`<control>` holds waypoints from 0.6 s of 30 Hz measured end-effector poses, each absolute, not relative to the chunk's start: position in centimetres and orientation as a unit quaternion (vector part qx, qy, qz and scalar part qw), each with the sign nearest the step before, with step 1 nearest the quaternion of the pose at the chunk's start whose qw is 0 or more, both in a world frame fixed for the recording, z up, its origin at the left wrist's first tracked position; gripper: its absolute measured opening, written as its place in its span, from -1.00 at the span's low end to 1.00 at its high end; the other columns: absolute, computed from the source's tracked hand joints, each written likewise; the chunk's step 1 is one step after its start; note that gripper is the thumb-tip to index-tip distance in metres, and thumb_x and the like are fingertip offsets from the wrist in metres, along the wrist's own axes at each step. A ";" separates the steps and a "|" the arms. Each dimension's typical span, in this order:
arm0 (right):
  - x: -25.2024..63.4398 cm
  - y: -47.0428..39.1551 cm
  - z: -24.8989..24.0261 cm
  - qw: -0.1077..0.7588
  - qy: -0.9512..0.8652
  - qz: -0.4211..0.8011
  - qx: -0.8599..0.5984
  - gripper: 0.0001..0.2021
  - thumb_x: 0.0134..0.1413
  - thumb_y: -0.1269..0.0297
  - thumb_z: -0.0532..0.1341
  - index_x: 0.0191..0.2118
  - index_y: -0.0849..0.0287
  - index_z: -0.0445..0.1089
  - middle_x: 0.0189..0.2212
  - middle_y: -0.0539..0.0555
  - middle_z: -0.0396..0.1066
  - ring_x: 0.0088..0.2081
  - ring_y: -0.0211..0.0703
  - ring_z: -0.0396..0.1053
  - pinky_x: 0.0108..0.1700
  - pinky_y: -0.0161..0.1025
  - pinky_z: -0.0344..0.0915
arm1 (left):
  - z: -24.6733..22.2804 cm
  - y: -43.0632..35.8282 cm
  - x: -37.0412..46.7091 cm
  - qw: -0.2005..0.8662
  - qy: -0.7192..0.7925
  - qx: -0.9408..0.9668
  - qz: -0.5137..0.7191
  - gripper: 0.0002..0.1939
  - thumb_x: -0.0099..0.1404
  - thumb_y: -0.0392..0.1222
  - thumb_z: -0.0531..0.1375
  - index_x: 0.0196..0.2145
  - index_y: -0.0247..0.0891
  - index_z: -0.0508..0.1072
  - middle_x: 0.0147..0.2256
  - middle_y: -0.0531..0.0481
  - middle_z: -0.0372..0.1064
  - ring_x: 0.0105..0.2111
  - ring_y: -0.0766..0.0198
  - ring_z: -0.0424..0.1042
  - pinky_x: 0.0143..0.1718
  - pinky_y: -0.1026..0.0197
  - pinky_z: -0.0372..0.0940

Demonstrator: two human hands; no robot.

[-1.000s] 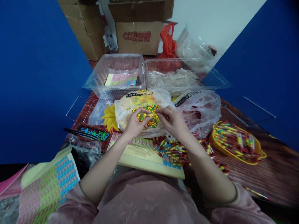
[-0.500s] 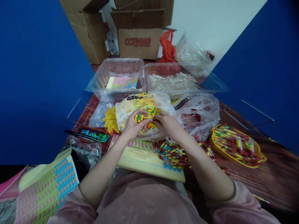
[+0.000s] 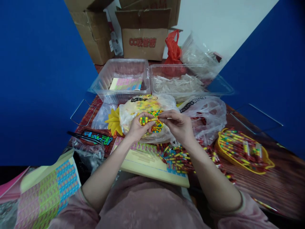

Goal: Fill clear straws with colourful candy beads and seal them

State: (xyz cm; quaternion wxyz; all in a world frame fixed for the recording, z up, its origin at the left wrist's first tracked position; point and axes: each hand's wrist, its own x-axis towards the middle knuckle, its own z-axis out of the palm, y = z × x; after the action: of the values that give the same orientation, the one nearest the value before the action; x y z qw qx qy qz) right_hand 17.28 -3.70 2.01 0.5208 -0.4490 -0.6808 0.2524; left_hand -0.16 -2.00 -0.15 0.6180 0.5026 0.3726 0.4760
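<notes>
Over a white plastic bag (image 3: 128, 111) of small colourful candies (image 3: 157, 126), both hands are close together. My left hand (image 3: 139, 126) is closed around a candy-filled tube (image 3: 150, 120), with yellow and green candies showing in its palm. The fingertips of my right hand (image 3: 177, 122) are pinched near the tube's right end; what they hold is too small to make out. Below the bag, a pile of filled tubes (image 3: 177, 158) lies partly on a pale yellow sticker pad (image 3: 140, 162).
A yellow basket (image 3: 268, 163) of filled tubes stands at the right. Behind the bag are two clear trays, one holding a sticker sheet (image 3: 127, 84), the other empty-looking clear tubes (image 3: 177, 84). A second plastic bag (image 3: 214, 111) and cardboard boxes (image 3: 145, 43) are also there.
My right hand has shifted slightly right and its fingers have straightened somewhat. My left hand has stayed around the tube. The whole view has shifted a little.
</notes>
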 end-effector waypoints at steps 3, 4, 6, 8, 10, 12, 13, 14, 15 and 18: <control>17.0 -3.7 1.8 0.518 -0.681 0.251 -0.453 -0.90 0.16 0.24 0.27 -0.29 0.09 0.55 -0.28 0.10 0.57 -0.19 -0.06 0.51 -0.10 -0.09 0.43 | -0.2 -2.0 -0.2 0.619 0.360 0.507 0.480 -0.56 0.04 -0.01 0.44 -0.25 -0.26 0.37 -0.58 0.15 0.33 -0.68 0.47 0.21 -0.64 0.38 0.08; 17.0 -3.7 1.7 0.520 -0.676 0.253 -0.457 -0.90 0.15 0.26 0.28 -0.27 0.10 0.54 -0.28 0.10 0.57 -0.20 -0.07 0.51 -0.11 -0.10 0.44 | -0.3 -1.9 -0.2 0.619 0.356 0.508 0.481 -0.57 0.05 -0.01 0.44 -0.25 -0.26 0.38 -0.58 0.15 0.33 -0.68 0.47 0.21 -0.64 0.37 0.08; 17.1 -3.7 1.5 0.526 -0.664 0.257 -0.464 -0.90 0.13 0.29 0.29 -0.24 0.12 0.53 -0.27 0.09 0.57 -0.22 -0.09 0.52 -0.16 -0.14 0.46 | -0.4 -1.9 -0.2 0.616 0.354 0.513 0.482 -0.59 0.06 -0.02 0.43 -0.26 -0.27 0.38 -0.60 0.16 0.31 -0.69 0.47 0.20 -0.63 0.37 0.09; 17.2 -3.8 1.5 0.522 -0.667 0.255 -0.466 -0.89 0.12 0.31 0.29 -0.22 0.13 0.52 -0.27 0.09 0.58 -0.24 -0.11 0.53 -0.19 -0.17 0.47 | -0.5 -1.8 -0.2 0.613 0.355 0.516 0.481 -0.60 0.07 -0.02 0.43 -0.26 -0.27 0.39 -0.61 0.16 0.29 -0.69 0.47 0.17 -0.64 0.37 0.09; 17.4 -3.8 1.6 0.507 -0.688 0.239 -0.462 -0.88 0.13 0.33 0.27 -0.21 0.13 0.52 -0.29 0.08 0.58 -0.27 -0.12 0.54 -0.21 -0.18 0.48 | -0.6 -1.8 -0.2 0.610 0.356 0.520 0.480 -0.60 0.07 -0.02 0.43 -0.27 -0.27 0.40 -0.62 0.17 0.27 -0.70 0.47 0.15 -0.65 0.37 0.08; 17.5 -3.7 1.7 0.493 -0.711 0.215 -0.452 -0.88 0.13 0.36 0.26 -0.20 0.12 0.52 -0.30 0.07 0.58 -0.29 -0.13 0.54 -0.21 -0.19 0.49 | -0.7 -1.8 -0.2 0.606 0.357 0.525 0.480 -0.60 0.07 0.00 0.42 -0.27 -0.28 0.41 -0.63 0.16 0.27 -0.71 0.48 0.15 -0.65 0.37 0.07; 17.6 -3.7 1.7 0.491 -0.720 0.202 -0.447 -0.87 0.13 0.37 0.25 -0.20 0.12 0.52 -0.31 0.06 0.59 -0.30 -0.14 0.54 -0.21 -0.19 0.49 | -0.8 -1.8 -0.2 0.603 0.358 0.527 0.480 -0.60 0.08 0.01 0.42 -0.27 -0.29 0.42 -0.62 0.16 0.27 -0.70 0.48 0.16 -0.66 0.37 0.07; 17.7 -3.6 1.7 0.491 -0.726 0.191 -0.442 -0.87 0.13 0.39 0.25 -0.20 0.12 0.52 -0.31 0.06 0.59 -0.30 -0.14 0.54 -0.21 -0.19 0.49 | -0.8 -1.8 -0.2 0.600 0.359 0.530 0.480 -0.60 0.08 0.01 0.42 -0.27 -0.29 0.42 -0.62 0.15 0.28 -0.70 0.48 0.16 -0.66 0.37 0.07; 17.7 -3.6 1.7 0.491 -0.731 0.180 -0.438 -0.86 0.12 0.41 0.25 -0.20 0.11 0.52 -0.31 0.05 0.59 -0.31 -0.15 0.54 -0.20 -0.19 0.50 | -0.8 -1.8 -0.3 0.595 0.362 0.534 0.480 -0.60 0.08 0.01 0.42 -0.28 -0.29 0.42 -0.61 0.15 0.29 -0.70 0.48 0.16 -0.66 0.37 0.07; 17.7 -3.6 1.4 0.487 -0.744 0.146 -0.433 -0.85 0.13 0.43 0.24 -0.22 0.09 0.52 -0.31 0.04 0.59 -0.30 -0.14 0.55 -0.18 -0.18 0.51 | -0.8 -1.8 -0.3 0.579 0.374 0.544 0.478 -0.60 0.06 -0.01 0.43 -0.29 -0.30 0.42 -0.62 0.14 0.29 -0.71 0.48 0.16 -0.66 0.37 0.07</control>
State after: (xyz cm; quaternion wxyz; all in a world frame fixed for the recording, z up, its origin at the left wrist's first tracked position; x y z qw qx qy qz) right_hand 17.66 -3.60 1.38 0.4872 -0.4326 -0.7445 0.1456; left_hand -0.25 -1.82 -0.83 0.5795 0.5442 0.3741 0.4776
